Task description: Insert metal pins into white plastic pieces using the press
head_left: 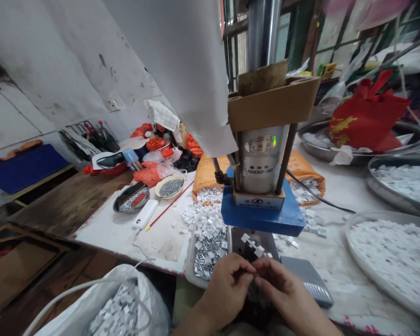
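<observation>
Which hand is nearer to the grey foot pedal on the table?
Right. The right hand is just beside the grey pedal; the left hand lies farther away, on its other side.

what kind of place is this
Most likely a small assembly workshop. A pneumatic press on a blue base stands on a cluttered bench, with metal trays of small white parts around it. The left hand and right hand meet in front of it, fingers pinching a tiny piece.
</observation>
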`<control>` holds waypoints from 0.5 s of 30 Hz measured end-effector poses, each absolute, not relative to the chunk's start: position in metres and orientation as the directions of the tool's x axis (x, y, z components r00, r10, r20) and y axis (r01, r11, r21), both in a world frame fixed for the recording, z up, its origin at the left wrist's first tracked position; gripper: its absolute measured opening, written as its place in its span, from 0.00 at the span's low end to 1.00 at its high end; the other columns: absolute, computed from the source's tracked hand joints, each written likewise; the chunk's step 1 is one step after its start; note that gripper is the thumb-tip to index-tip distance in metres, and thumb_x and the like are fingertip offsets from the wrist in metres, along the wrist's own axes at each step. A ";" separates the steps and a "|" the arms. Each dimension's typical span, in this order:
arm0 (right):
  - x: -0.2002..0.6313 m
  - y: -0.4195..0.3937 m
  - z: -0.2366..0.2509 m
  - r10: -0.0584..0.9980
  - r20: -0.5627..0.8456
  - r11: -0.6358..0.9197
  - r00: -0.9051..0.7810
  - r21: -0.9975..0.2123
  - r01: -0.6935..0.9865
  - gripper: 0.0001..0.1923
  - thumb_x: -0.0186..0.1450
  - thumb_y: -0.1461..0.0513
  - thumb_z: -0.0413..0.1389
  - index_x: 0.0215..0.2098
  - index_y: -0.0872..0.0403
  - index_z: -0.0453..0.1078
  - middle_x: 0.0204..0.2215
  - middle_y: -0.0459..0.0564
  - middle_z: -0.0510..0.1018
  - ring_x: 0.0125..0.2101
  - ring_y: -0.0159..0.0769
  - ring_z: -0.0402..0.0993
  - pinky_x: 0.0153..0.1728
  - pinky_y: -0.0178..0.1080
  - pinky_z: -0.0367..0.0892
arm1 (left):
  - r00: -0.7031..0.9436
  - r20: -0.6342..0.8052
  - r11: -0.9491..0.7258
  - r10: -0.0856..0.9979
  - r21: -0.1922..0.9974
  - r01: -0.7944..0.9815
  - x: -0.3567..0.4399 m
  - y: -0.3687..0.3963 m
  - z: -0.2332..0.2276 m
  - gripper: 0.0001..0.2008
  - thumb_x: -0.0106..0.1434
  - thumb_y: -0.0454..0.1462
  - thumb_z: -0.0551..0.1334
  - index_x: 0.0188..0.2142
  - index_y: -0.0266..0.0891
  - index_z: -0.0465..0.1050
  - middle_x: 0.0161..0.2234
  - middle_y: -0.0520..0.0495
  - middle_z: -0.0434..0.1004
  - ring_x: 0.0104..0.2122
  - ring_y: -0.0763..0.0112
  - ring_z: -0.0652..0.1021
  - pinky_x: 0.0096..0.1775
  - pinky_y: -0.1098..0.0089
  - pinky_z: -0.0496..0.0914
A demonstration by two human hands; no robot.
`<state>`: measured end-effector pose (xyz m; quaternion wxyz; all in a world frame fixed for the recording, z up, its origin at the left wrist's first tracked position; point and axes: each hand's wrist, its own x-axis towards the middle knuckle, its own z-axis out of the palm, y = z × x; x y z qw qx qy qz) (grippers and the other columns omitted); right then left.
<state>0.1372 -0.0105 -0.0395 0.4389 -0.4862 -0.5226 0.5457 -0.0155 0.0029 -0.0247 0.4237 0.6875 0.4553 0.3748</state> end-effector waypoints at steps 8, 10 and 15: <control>0.136 -0.011 -0.042 0.991 -0.094 -0.094 -0.091 -0.996 0.003 0.16 0.54 0.50 0.60 0.32 0.53 0.71 0.29 0.49 0.78 0.32 0.40 0.75 0.33 0.39 0.71 | 0.305 0.040 -0.125 0.952 0.957 0.263 -0.018 0.004 -0.029 0.09 0.56 0.27 0.58 0.31 0.38 0.76 0.31 0.48 0.75 0.34 0.69 0.74 0.37 0.71 0.67; 0.135 -0.011 -0.042 0.991 -0.105 -0.105 -0.078 -0.994 0.002 0.17 0.53 0.49 0.60 0.31 0.53 0.71 0.28 0.49 0.78 0.31 0.40 0.75 0.32 0.39 0.71 | 0.304 0.034 -0.117 0.952 0.959 0.257 -0.019 0.004 -0.029 0.09 0.57 0.28 0.57 0.31 0.38 0.76 0.31 0.48 0.75 0.33 0.69 0.74 0.37 0.71 0.67; 0.136 -0.011 -0.043 0.991 -0.097 -0.098 -0.092 -0.995 -0.001 0.16 0.53 0.50 0.60 0.32 0.53 0.71 0.28 0.49 0.78 0.31 0.39 0.75 0.33 0.39 0.71 | 0.322 0.076 -0.161 0.944 0.955 0.248 -0.019 0.003 -0.031 0.09 0.57 0.28 0.58 0.31 0.37 0.77 0.30 0.48 0.75 0.32 0.70 0.75 0.35 0.72 0.67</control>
